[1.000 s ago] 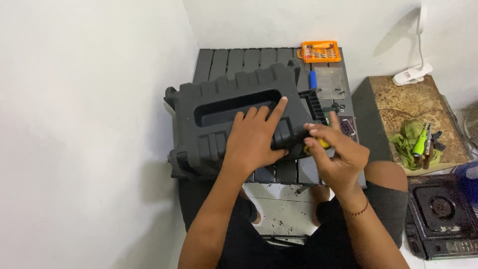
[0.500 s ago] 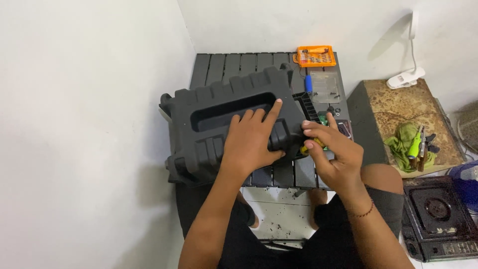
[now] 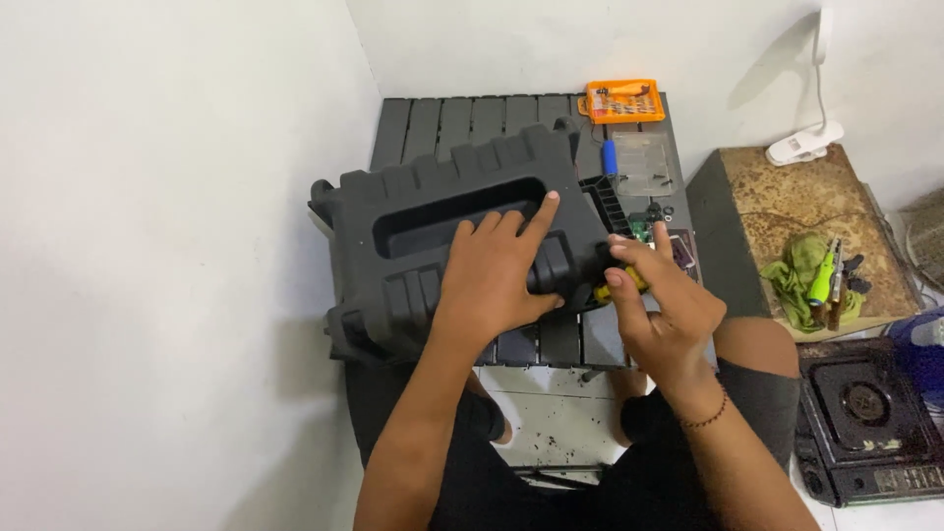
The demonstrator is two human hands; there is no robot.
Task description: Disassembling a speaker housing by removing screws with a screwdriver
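Left hand (image 3: 497, 270) lay flat, fingers spread, on top of a large black plastic case (image 3: 442, 236); palm pressed down, nothing gripped. The case sat tilted across the left half of a dark slatted desk (image 3: 472, 118), its ribbed edges and long recessed handle slot facing up, one corner hanging past the desk's near-left edge.

Right hand (image 3: 659, 305) was at the case's right end, fingers curled around a small yellow-and-black tool (image 3: 618, 285), pinched between thumb and fingertips. Tool tip touched or sat just beside the case's side; exact contact point could not be told. A thin bracelet (image 3: 706, 418) showed on the right wrist.

Behind the right hand: a black ribbed strip (image 3: 605, 202) leaning beside the case, a small green circuit board (image 3: 641, 228) and loose small parts. Farther back on the desk: a blue cylinder (image 3: 609, 157), a clear plastic tray (image 3: 644, 162), and an orange bit set box (image 3: 621, 100) at the far edge against the wall.

Right of the desk stood a worn brown side table (image 3: 777, 197) carrying a green cloth (image 3: 792, 275) with a green-handled tool (image 3: 824, 275) on it, and a white clip lamp (image 3: 806, 143) at its far edge. A black portable stove (image 3: 865, 418) sat on the floor near the person's right knee.
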